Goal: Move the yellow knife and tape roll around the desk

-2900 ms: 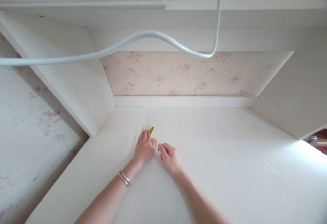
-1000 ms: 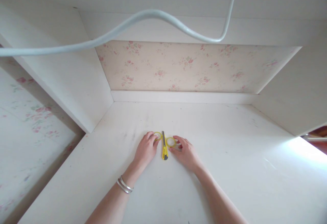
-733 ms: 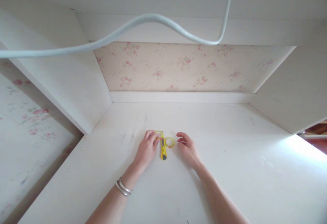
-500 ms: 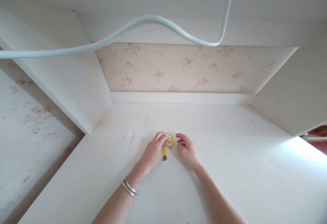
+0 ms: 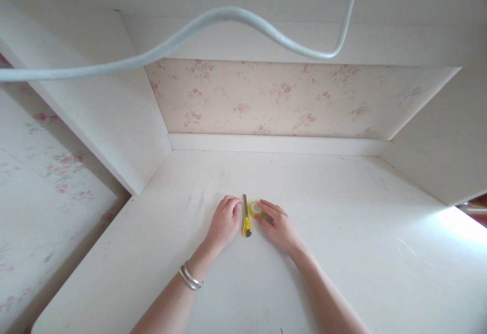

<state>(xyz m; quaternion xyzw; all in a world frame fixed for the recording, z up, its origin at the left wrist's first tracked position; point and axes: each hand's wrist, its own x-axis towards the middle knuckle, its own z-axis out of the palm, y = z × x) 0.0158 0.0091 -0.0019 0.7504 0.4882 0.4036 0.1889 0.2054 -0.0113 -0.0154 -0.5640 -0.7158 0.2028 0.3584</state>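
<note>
A yellow and black utility knife lies on the white desk top, its grey blade end pointing away from me. Just right of it sits a roll of yellow tape. My right hand has its fingers closed on the tape roll's right side. On the knife's left, my left hand rests with fingers curled; one fingertip reaches close to the blade end, and whether it touches is unclear. Two silver bangles circle my left wrist.
A white cable hangs across the upper view, nearer the camera. White panels stand at the left and right, with a low ledge and floral wallpaper behind the desk.
My left hand has moved left off the tape and knife, uncovering the knife. The right hand has come to the tape roll and closed on it. The view has shifted slightly.
</note>
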